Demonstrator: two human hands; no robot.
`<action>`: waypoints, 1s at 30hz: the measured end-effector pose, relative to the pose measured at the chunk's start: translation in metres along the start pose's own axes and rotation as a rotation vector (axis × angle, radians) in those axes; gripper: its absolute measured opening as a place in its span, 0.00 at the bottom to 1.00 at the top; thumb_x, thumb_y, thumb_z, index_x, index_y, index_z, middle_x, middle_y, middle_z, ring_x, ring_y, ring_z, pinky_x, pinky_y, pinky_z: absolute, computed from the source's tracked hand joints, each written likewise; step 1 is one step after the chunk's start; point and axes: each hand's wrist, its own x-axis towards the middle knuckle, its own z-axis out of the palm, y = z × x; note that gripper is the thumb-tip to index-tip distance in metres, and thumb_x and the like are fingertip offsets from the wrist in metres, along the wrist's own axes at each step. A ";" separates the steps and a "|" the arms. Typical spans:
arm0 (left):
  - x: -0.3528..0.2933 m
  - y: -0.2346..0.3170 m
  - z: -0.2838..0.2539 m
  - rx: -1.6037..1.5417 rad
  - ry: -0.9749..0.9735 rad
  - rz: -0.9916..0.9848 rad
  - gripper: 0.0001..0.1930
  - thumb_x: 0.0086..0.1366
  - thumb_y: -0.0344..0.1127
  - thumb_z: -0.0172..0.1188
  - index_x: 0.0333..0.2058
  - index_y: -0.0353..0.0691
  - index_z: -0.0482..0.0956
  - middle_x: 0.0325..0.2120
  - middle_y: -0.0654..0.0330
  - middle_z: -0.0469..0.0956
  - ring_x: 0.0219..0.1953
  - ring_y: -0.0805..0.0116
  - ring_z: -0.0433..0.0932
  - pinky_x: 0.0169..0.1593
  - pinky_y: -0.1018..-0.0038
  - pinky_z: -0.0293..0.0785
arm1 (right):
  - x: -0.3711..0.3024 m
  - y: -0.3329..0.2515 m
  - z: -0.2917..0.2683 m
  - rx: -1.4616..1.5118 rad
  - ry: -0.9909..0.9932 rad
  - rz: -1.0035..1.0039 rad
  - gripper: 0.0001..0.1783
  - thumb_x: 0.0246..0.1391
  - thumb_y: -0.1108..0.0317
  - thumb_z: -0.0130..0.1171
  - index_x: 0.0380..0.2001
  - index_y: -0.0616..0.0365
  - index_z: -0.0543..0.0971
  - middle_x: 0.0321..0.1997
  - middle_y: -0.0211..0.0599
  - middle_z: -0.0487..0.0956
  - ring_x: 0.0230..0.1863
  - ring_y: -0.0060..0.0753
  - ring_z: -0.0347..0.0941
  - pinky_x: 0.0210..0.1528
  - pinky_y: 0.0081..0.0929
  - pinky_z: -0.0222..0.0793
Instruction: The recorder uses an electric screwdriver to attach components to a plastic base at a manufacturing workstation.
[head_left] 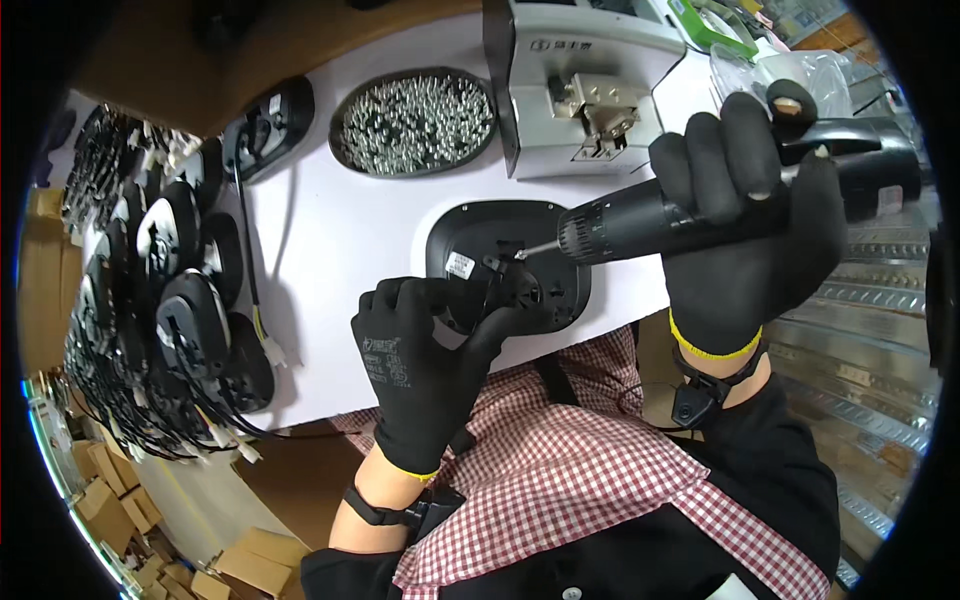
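Note:
A rounded black plastic housing (570,290) lies on the white table (320,240) in front of me, its inner side with clips and a white label facing up. My left hand (420,350), in a black glove, grips the housing's near left part, thumb and forefinger bent round a black piece in its middle; the fingertips are partly hidden. In my gloved right hand (735,200) is a black electric screwdriver (640,222), held nearly level. Its bit (540,247) points left and reaches a small shiny spot, apparently a screw, near the housing's centre.
Beyond the housing stands a dark oval tray (412,174) of small silver screws (415,120). A grey box-shaped machine (590,60) with a metal mechanism is beside it. Black housings with cables (190,320) crowd the table's left side. A green spool (715,25) sits at the far right.

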 end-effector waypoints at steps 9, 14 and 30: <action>-0.007 -0.008 0.009 -0.087 0.024 -0.049 0.17 0.43 0.34 0.74 0.30 0.41 0.76 0.27 0.61 0.74 0.34 0.61 0.70 0.39 0.66 0.65 | 0.006 0.025 0.011 -0.125 -0.110 0.047 0.19 0.57 0.58 0.52 0.49 0.54 0.69 0.24 0.21 0.64 0.20 0.16 0.55 0.31 0.23 0.53; -0.009 -0.008 0.010 -0.094 0.060 -0.011 0.17 0.43 0.36 0.74 0.33 0.42 0.79 0.29 0.60 0.73 0.35 0.60 0.69 0.40 0.67 0.64 | 0.008 0.030 0.011 -0.167 -0.154 0.063 0.20 0.58 0.58 0.51 0.50 0.55 0.68 0.24 0.21 0.64 0.20 0.15 0.55 0.29 0.22 0.53; -0.006 -0.002 0.024 -0.147 0.127 -0.023 0.14 0.46 0.34 0.72 0.33 0.42 0.82 0.25 0.60 0.76 0.30 0.61 0.72 0.34 0.66 0.65 | 0.018 0.036 0.018 -0.276 -0.328 0.171 0.21 0.59 0.58 0.46 0.52 0.57 0.66 0.24 0.25 0.64 0.18 0.16 0.55 0.25 0.21 0.54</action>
